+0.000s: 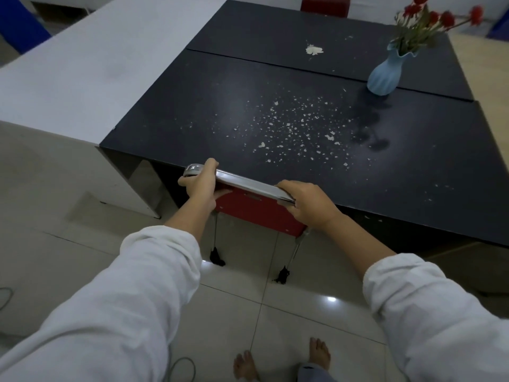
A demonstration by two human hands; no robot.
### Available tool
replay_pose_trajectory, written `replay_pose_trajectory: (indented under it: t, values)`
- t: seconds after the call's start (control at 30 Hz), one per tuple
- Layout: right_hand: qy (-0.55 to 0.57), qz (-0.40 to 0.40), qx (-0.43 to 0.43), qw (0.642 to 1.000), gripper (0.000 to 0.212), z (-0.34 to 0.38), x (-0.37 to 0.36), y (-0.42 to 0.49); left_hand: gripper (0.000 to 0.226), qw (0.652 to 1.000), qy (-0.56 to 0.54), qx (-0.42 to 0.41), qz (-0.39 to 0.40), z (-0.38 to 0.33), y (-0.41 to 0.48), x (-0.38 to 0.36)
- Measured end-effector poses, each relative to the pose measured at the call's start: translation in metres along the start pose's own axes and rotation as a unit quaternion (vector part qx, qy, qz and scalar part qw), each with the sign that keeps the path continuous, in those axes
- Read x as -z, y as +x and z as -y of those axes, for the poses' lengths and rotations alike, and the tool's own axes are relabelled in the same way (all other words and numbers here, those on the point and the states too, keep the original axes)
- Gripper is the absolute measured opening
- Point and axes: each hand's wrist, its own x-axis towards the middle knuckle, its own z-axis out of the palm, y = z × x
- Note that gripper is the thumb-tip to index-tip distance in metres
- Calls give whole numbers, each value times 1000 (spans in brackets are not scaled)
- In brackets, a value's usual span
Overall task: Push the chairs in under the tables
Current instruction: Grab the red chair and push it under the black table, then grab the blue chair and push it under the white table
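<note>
A red chair [259,213] with a shiny metal top rail and thin metal legs stands at the near edge of the black table [220,111]. Its seat is hidden beneath the tabletop; only the red back and two rear legs show. My left hand [199,183] grips the left end of the rail. My right hand [308,202] grips the right end. The rail lies right against the table's front edge.
A grey table [96,64] adjoins the black one on the left. A blue vase [385,73] with red flowers stands at the far right of the black top, which is flecked with white chips. Another red chair [325,5] sits at the far side. A cable [181,368] lies on the tiled floor.
</note>
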Motion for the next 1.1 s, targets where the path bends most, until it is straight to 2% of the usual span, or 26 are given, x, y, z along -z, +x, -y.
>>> replay_pose_trajectory:
  t: [0.1, 0.3, 0.37, 0.53, 0.9, 1.1]
  values:
    - [-8, 7, -30, 999, 27, 5, 0, 0, 77, 999, 25, 11, 27, -5, -3, 3]
    - [-2, 30, -85, 996, 54, 26, 4, 10, 97, 989, 132, 24, 54, -15, -4, 25]
    - [3, 22, -93, 995, 53, 39, 4, 22, 92, 980, 184, 7, 77, -23, -1, 35]
    - [18, 17, -101, 995, 40, 65, -3, 55, 62, 946, 301, -71, 100, -51, 11, 49]
    - [46, 58, -77, 994, 43, 102, -8, 172, 63, 862, 458, -204, 78, -132, 65, 73]
    - [47, 87, -86, 991, 47, 121, -14, 263, 62, 830, 502, -224, 90, -194, 120, 83]
